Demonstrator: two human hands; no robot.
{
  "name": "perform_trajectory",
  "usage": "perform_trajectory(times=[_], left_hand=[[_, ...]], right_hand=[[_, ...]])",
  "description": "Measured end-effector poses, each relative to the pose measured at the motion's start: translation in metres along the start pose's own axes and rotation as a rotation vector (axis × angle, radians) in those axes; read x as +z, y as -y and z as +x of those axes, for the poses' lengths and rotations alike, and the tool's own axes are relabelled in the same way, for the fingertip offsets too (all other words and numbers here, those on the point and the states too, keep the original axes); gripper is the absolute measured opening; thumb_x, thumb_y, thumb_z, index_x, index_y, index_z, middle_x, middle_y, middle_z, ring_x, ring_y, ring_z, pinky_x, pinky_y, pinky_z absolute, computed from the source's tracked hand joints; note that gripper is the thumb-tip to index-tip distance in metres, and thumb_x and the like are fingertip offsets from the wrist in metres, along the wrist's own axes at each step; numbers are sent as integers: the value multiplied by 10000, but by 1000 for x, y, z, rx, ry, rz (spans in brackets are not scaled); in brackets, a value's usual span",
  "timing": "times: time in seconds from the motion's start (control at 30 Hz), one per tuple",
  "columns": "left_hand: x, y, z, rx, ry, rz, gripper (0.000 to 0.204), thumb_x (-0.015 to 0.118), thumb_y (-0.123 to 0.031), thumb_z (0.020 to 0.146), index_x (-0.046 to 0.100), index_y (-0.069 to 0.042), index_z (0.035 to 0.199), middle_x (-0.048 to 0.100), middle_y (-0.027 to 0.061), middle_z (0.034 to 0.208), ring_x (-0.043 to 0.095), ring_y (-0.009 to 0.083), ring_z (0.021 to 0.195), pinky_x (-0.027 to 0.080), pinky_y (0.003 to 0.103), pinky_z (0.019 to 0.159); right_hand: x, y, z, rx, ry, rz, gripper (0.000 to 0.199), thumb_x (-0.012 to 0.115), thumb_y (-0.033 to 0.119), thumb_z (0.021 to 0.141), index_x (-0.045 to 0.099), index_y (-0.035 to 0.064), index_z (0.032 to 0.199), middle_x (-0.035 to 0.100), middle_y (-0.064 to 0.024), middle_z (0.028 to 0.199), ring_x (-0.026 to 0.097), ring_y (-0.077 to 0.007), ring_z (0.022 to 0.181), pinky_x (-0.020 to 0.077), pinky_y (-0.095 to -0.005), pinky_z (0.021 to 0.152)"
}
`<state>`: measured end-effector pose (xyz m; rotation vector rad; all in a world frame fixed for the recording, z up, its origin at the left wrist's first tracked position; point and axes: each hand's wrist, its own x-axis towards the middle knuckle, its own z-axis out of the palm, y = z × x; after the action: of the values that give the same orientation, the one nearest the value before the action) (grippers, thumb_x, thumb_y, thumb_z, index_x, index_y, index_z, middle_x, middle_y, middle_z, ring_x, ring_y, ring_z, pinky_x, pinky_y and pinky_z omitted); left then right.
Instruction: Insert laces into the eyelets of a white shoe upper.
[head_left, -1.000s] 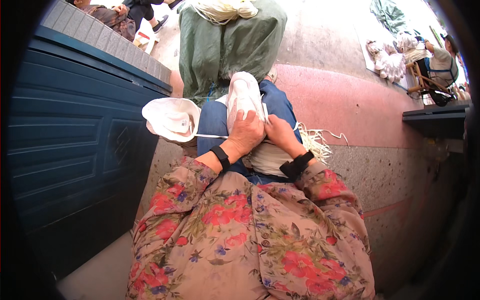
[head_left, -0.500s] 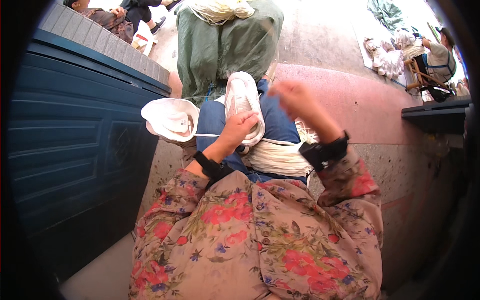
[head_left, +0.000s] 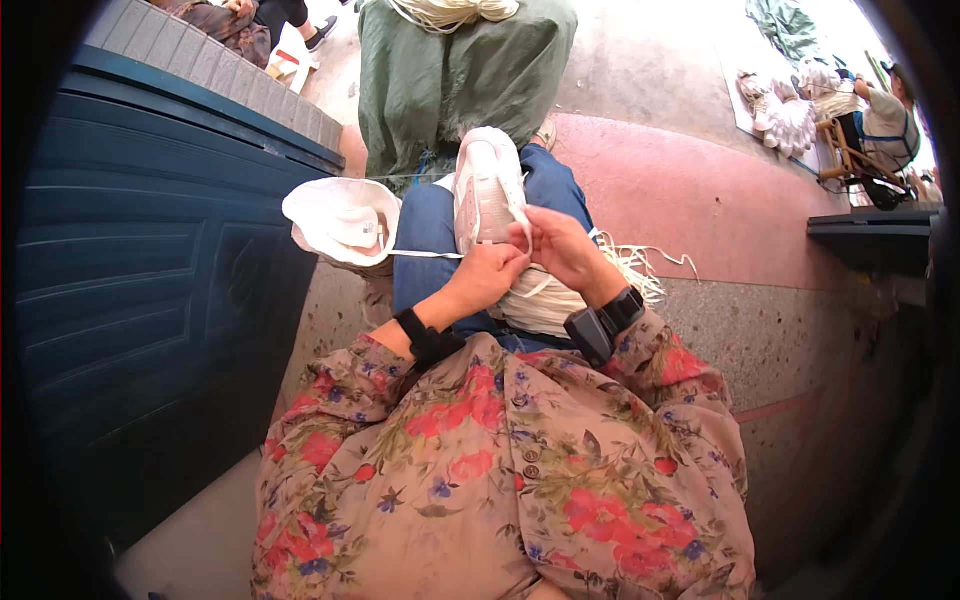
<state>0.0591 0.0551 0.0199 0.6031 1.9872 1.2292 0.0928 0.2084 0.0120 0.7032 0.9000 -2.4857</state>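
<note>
- Right hand (head_left: 563,245): now back at the shoe; half a second ago it was lifted away to the side, blurred. My thumb and fingertips pinch a white lace (head_left: 520,215).
- Left hand (head_left: 485,275): now lower, at the shoe's near end, where before it lay over the middle. My fingers are curled in, tips closed on the lace close to the right hand.
- Shoe (head_left: 487,190): one, lying lengthwise on my lap between the knees of my blue jeans (head_left: 425,225). White, rounded far end, pale pinkish ribbed panel along the middle; the near end is partly behind my hands.
- White strand (head_left: 425,254): stretched flat across my left thigh to my left hand.
- Bundle of cream laces (head_left: 545,300): on my lap, just below the hands.
- White-lined container (head_left: 340,225): round, open-topped, beside my left knee.
</note>
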Motion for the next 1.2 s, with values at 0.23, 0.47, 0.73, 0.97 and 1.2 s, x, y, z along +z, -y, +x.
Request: perform_trajectory(times=[0.23, 0.47, 0.73, 0.97, 1.2], left_hand=[[-26, 21, 8, -35, -430, 543, 324, 537, -311, 813, 551, 9, 764, 594, 163, 653, 598, 293, 618, 460, 358, 540], [-28, 59, 25, -115, -337, 726, 300, 499, -268, 775, 494, 31, 802, 570, 256, 685, 573, 404, 675, 458, 470, 620], [-37, 54, 15, 8, -264, 755, 207, 470, -181, 779, 471, 24, 798, 570, 237, 653, 568, 406, 623, 457, 477, 590], [-38, 50, 13, -27, -280, 764, 160, 469, -173, 783, 486, -20, 827, 575, 212, 660, 580, 361, 604, 456, 458, 550], [-28, 37, 4, 359, -338, 985, 305, 572, -106, 674, 490, -50, 963, 476, 85, 803, 523, 264, 751, 467, 366, 548]], right_hand=[[1, 14, 20, -293, -144, -198, 150, 433, 66, 828, 518, 21, 942, 478, -6, 655, 379, -66, 464, 314, -221, 385], [-23, -63, 60, -522, -205, -1310, 249, 448, 115, 786, 526, -22, 980, 584, -196, 727, 588, -308, 631, 453, -393, 552], [0, -50, 39, -299, -343, -1219, 220, 406, 176, 860, 506, -18, 893, 559, -166, 727, 577, -259, 631, 471, -362, 506], [1, -58, 42, -22, -319, -463, 241, 390, 236, 896, 484, 25, 962, 522, -51, 817, 444, -96, 497, 439, -228, 392], [9, -53, 40, -44, -306, -459, 204, 405, 226, 895, 494, 47, 930, 542, -56, 822, 428, -95, 459, 414, -214, 399]])
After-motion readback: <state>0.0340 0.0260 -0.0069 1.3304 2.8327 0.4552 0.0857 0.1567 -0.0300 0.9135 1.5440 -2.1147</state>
